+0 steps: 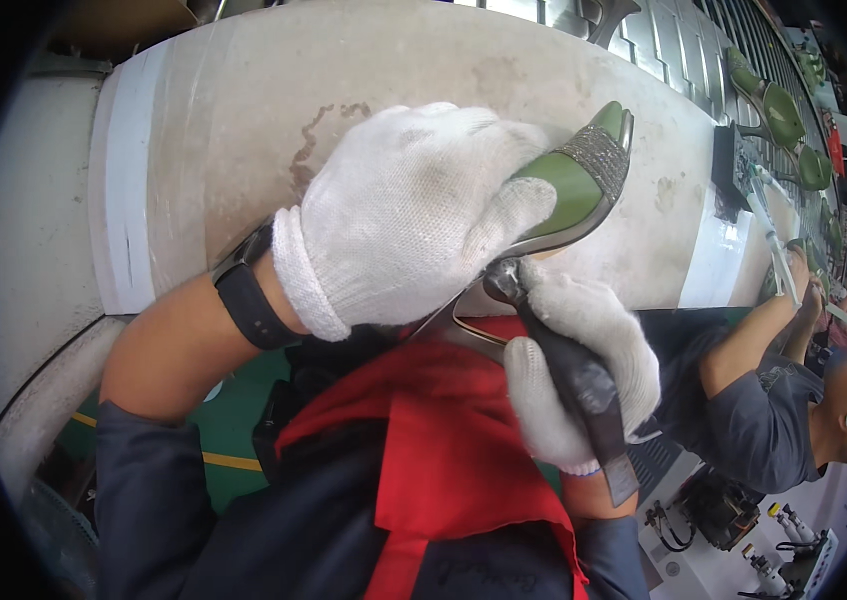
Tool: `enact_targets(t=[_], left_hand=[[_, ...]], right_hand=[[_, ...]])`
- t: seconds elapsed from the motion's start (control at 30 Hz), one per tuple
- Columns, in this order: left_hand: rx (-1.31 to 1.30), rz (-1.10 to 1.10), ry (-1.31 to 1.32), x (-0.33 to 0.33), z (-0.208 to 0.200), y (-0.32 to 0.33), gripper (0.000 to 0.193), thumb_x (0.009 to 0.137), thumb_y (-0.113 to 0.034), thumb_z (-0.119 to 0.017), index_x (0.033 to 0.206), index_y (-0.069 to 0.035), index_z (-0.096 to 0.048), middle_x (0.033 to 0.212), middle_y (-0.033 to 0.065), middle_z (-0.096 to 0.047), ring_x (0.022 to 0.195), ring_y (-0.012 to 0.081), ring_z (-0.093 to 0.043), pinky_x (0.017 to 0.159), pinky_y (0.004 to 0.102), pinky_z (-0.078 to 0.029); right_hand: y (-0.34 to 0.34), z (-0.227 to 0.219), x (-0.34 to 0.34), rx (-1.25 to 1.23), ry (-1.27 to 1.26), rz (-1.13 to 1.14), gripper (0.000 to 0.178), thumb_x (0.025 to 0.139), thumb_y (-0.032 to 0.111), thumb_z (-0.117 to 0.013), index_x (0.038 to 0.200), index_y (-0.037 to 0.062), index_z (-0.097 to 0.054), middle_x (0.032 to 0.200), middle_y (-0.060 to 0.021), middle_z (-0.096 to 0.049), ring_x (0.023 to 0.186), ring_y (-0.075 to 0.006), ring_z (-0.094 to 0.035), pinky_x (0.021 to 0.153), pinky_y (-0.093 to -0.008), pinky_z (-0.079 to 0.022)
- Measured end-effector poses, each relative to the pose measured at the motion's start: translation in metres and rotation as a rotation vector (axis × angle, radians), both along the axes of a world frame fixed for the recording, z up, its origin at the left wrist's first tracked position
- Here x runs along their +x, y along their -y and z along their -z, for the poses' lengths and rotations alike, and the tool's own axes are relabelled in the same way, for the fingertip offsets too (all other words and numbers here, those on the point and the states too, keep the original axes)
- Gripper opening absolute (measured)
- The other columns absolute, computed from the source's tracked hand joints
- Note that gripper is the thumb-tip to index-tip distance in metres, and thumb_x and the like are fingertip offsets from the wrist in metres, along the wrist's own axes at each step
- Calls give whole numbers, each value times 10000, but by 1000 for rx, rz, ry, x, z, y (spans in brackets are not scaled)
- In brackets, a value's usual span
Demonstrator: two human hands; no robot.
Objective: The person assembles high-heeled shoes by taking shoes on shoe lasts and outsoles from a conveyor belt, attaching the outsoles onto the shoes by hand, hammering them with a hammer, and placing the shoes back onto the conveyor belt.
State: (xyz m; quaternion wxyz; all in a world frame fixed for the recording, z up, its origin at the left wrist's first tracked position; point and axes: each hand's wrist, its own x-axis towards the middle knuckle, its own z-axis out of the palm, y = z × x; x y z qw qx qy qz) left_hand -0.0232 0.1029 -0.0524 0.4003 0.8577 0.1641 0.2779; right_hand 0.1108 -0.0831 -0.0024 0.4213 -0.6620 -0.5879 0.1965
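Note:
My left hand [404,215], in a white knitted glove, wraps over a green heeled shoe [576,190] with a glittery grey band and a silvery sole edge. The toe points up and right; the glove hides the shoe's rear. My right hand [616,335], also gloved, is closed round a dark hand tool [584,375] with a worn, wrapped-looking grip. Its rounded, shiny end lies at the shoe's lower edge, close by my left hand. Whether it touches the sole I cannot tell. The tool's flat end sticks out below my right palm.
A pale, stained bench [244,130] lies under my hands, with white tape [134,180] at its left. Beyond it runs a slatted metal conveyor [674,55] carrying other green shoes [779,112]. At right, a person [764,410] in a dark shirt works close by.

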Motion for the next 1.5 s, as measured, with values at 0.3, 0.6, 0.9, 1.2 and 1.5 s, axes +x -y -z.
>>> enact_targets(t=[0.3,0.6,0.9,1.2,1.5], left_hand=[[27,-20,-10,3,2,1,288,1024,-194,-686,1218,8,-749,1083,222,-761,1010,438,-720,892,499,-559],[7,116,-62,-4,-11,-2,597,912,-312,-827,1381,25,-674,1187,244,-738,1105,445,-706,984,497,-550],[83,168,-154,-2,-10,-3,945,736,-314,-928,1537,13,-548,1325,247,-682,1190,453,-671,1055,507,-523],[43,152,-307,13,-24,-1,1009,768,-389,-910,1586,34,-498,1432,265,-643,1330,455,-619,1129,513,-489],[-19,82,-374,65,-35,4,835,805,-335,-873,1456,87,-562,1009,262,-751,966,450,-758,870,484,-611]], right_hand=[[-13,-11,-3,-10,94,-114,402,762,-13,-865,1146,11,-747,1090,-197,-799,985,-370,-801,904,-429,-636],[-8,19,11,230,197,-38,422,778,-32,-852,1177,-8,-719,1111,-219,-786,1000,-398,-791,923,-446,-633],[4,12,6,232,167,48,430,805,-46,-843,1213,-5,-711,1126,-219,-779,1004,-388,-783,937,-459,-620],[4,-5,37,30,-416,145,334,972,-102,-704,1300,-70,-648,1307,-232,-757,1174,-260,-770,1003,-380,-629],[-2,-21,85,58,-586,372,346,1003,140,-683,1262,-78,-752,1196,-258,-779,1142,-360,-757,1028,-455,-587]])
